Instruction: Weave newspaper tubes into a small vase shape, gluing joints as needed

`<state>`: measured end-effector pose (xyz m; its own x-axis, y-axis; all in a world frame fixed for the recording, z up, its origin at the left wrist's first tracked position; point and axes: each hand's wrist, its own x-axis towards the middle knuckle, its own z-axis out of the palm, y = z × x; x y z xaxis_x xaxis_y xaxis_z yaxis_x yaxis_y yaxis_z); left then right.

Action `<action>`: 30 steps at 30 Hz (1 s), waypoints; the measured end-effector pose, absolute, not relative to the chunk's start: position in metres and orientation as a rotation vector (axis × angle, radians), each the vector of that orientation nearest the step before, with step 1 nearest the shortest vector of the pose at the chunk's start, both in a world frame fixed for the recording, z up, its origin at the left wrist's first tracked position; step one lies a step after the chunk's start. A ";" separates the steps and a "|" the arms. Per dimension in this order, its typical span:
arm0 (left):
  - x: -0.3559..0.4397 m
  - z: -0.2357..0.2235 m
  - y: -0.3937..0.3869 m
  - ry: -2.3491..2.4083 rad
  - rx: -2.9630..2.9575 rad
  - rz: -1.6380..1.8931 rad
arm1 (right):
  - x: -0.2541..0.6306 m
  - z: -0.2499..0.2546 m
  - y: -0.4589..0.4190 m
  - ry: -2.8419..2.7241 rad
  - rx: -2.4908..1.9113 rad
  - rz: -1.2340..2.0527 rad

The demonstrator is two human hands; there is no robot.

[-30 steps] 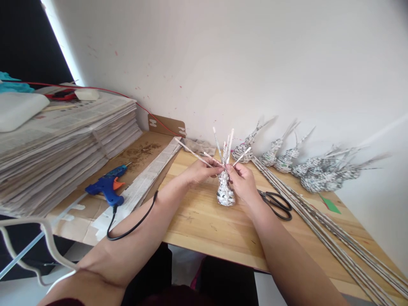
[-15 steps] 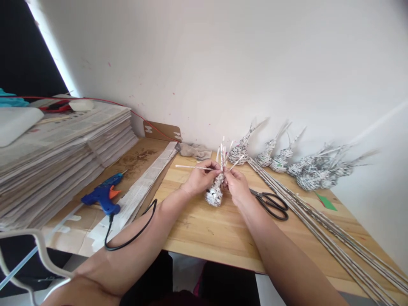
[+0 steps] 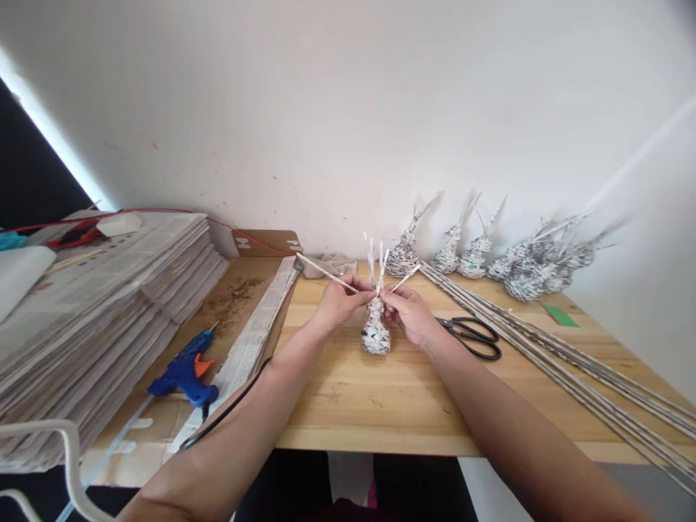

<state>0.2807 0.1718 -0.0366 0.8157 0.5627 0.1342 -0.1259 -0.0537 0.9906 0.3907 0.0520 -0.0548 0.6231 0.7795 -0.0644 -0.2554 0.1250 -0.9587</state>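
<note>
A small woven newspaper figure (image 3: 376, 335), with a rounded bottom and a narrower neck, is held upright between my hands over the wooden table (image 3: 348, 420). Several rolled paper strips (image 3: 371, 259) stick up from its top. My left hand (image 3: 344, 299) pinches a long paper strip (image 3: 325, 271) at the neck; the strip's free end points up and left. On the opposite side, my right hand (image 3: 407, 310) is closed on the neck, near a short strip (image 3: 407, 277) that slants up right. The fingertips of both hands nearly meet at the strips' base.
Black-handled scissors (image 3: 472, 336) lie right of my right hand, beside long paper rods (image 3: 536, 355). Similar woven figures (image 3: 472, 255) line the wall. At left are a blue glue gun (image 3: 188, 373) with its cord under my forearm, and a tall newspaper stack (image 3: 125, 312).
The long strip by my left hand has swung from nearly level to slanting up left. The woven figure stands more upright. My view has shifted slightly.
</note>
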 end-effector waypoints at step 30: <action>0.273 -0.052 0.178 0.280 1.992 0.438 | 0.398 -0.066 0.052 -0.648 -1.282 0.745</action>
